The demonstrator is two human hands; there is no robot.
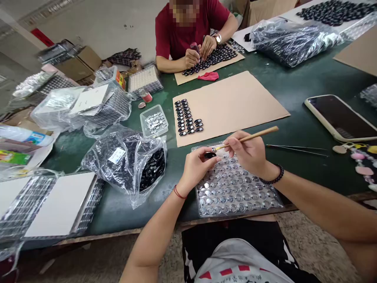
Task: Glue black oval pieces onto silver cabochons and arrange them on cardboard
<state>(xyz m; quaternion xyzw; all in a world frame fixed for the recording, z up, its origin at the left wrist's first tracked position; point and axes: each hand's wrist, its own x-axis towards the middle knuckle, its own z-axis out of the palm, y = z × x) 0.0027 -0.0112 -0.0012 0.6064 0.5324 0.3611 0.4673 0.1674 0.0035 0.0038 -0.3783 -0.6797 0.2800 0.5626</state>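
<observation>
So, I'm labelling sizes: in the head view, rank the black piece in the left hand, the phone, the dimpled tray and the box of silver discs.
1. Dimpled tray, partly covered
2. Phone
3. Box of silver discs
4. Black piece

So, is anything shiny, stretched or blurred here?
Head view: white glare streaks the clear plastic bag of black pieces; head view: the dark-screened, pale-cased phone looks stretched, perhaps by a wide lens; head view: pixelation hides the face above the dark red shirt.
</observation>
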